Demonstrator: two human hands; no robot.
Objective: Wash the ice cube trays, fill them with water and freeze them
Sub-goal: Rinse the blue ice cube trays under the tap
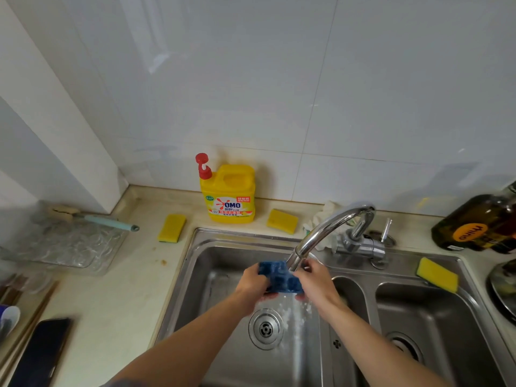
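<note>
A blue ice cube tray (282, 280) is held over the left basin of the steel sink (192, 263), directly under the spout of the chrome faucet (329, 230). The left hand (251, 282) grips the tray's left end, with its fingers curled underneath. The right hand (317, 280) grips the right end the same way, its knuckles just beside the spout tip. Both hands are closed firmly on the tray, and reddish fingertips show below its near edge. The tray's pockets face up toward the camera, and it lies roughly level between the 2 hands. Water spatters white beneath it onto the basin floor, just right of the round drain (265, 328). On the counter behind the sink a yellow detergent bottle (227, 196) with a red pump stands upright against the tiled wall. There are 3 yellow sponges: the first sponge (171, 227) lies left of the bottle near the sink's back-left corner, the second sponge (282, 220) lies right of the bottle, and the third sponge (437, 275) rests on the sink rim behind the right basin. A white cloth (321, 216) is bunched behind the faucet. At the left sits a clear plastic tray (69, 247) with a brush (109, 221) — pale teal handle — lying across its back edge. A dark phone (42, 353) lies on the near-left counter, and a dark bottle (480, 222) with an orange label shows at the far right.
</note>
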